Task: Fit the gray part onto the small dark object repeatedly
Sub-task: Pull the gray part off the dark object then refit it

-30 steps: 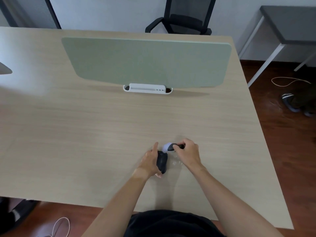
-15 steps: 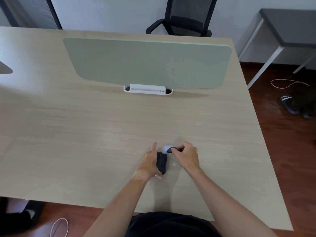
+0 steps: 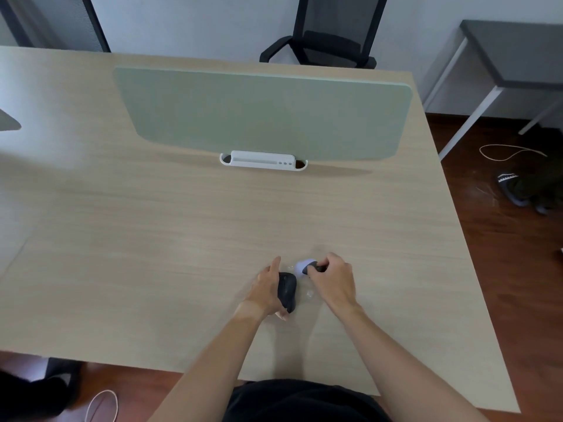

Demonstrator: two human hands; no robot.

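Holding the small dark object (image 3: 287,291) on edge in your left hand (image 3: 268,289), fingers wrapped round it near the front of the table (image 3: 152,239); your right hand (image 3: 330,280) is pinched shut on the gray part (image 3: 302,267), just beside the object's far end, apart from it I think. To fit it well, keep the left hand steady, line up the part's edge first, then press down evenly, don't force it. Hard to make out: the part is blurred and pale, half behind your fingers, and its mating side is hidden, as is the slot on the object
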